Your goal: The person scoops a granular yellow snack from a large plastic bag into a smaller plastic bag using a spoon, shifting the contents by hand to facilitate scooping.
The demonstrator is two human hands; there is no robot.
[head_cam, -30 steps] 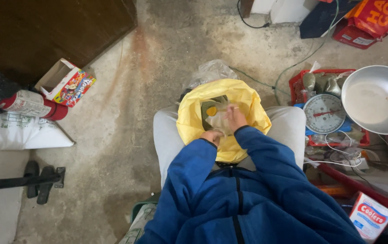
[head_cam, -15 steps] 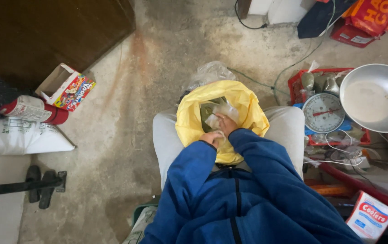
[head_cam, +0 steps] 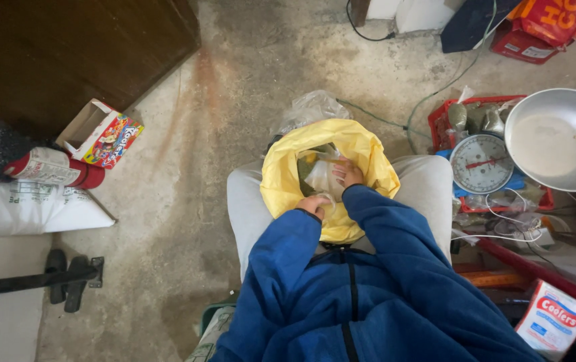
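Observation:
A yellow plastic bag (head_cam: 281, 177) sits open on my lap, between my knees in light grey trousers. Both of my hands reach into its mouth, blue sleeves covering the wrists. My left hand (head_cam: 313, 204) grips the near edge of the bag's opening with curled fingers. My right hand (head_cam: 347, 173) is deeper inside, closed on a small clear plastic bag (head_cam: 320, 175) with pale contents. Greenish items lie further down in the yellow bag, mostly hidden.
A dial weighing scale (head_cam: 480, 163) and a large metal bowl (head_cam: 556, 139) stand at my right on a red crate (head_cam: 439, 121). A crumpled clear bag (head_cam: 309, 110) lies beyond my knees. A colourful carton (head_cam: 103, 134), a white sack (head_cam: 30, 208) and a dark wooden panel (head_cam: 67, 47) are at left.
My right hand has shifted slightly inside the yellow bag, and the small clear bag has turned with it. My left hand stays on the bag's near rim.

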